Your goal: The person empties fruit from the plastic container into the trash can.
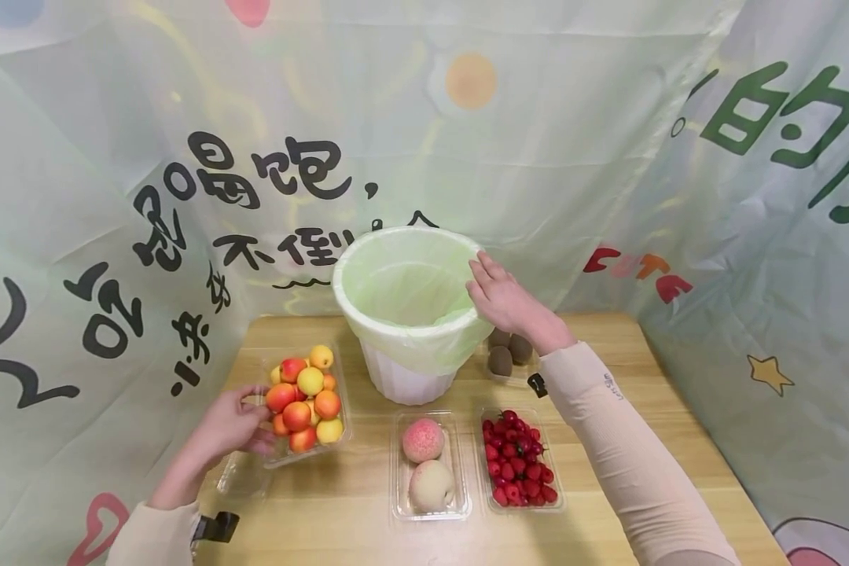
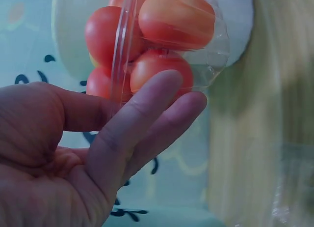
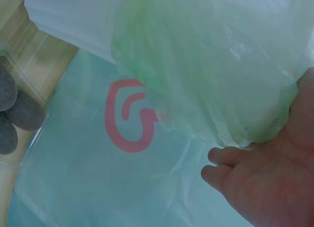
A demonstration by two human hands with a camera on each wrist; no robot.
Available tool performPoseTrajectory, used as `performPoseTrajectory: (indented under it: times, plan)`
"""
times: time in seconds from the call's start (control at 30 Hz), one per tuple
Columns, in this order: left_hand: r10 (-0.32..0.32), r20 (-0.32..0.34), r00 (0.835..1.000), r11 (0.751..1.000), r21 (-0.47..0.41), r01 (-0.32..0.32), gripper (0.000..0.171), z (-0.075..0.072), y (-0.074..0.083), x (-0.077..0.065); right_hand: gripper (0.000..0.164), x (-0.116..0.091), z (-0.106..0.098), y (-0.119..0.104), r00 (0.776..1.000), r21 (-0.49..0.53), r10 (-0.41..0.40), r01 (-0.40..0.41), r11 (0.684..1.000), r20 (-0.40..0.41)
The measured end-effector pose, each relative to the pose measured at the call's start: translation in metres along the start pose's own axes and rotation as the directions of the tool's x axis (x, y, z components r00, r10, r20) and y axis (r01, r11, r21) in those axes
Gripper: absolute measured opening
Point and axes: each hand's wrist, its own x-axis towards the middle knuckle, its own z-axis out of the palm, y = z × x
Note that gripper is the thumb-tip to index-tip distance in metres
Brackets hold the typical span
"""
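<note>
By the table's left edge, the left hand [image 1: 235, 420] grasps a clear tray [image 1: 348, 424] of red, orange and yellow fruit [image 1: 297, 417], its thumb and fingers pinching the left rim. The fruit sits just to the right of those fingers; whether the tray is fully off the wood is hard to judge from here.

The right hand [image 1: 505, 297] is well apart from it, fingers straight and clasping nothing, laid against the right side of a white bin [image 1: 403, 377] with a pale green liner [image 1: 460, 358]. The bin stands upright towards the table's [image 1: 354, 523] far edge, between the two hands.

Below the right forearm, just right of the bin, brown round fruits [image 1: 500, 362] lie in a clear box near the far right corner. Nearer the front edge, a tray with two peaches [image 1: 431, 483] sits left of a tray of red berries [image 1: 520, 464].
</note>
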Motion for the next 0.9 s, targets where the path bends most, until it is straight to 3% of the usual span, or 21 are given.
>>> performPoseTrajectory:
  times: [0.43,0.63,0.9]
  plan:
    - [0.073,0.015,0.997,0.997,0.026,-0.074,0.058,-0.042,0.043,-0.002,0.066,-0.001,0.000,0.001,1.000,-0.004,-0.004,0.004,1.000,-0.003]
    - [0.083,0.053,0.995,0.996,0.024,-0.085,0.056,-0.058,0.063,0.003,0.066,-0.001,0.000,-0.001,1.000,-0.006,-0.004,0.004,1.000,-0.004]
    - [0.094,0.057,0.994,0.994,0.042,-0.096,0.053,-0.073,0.091,0.011,0.066,0.000,-0.001,-0.002,1.000,-0.008,0.000,0.000,1.000,-0.004]
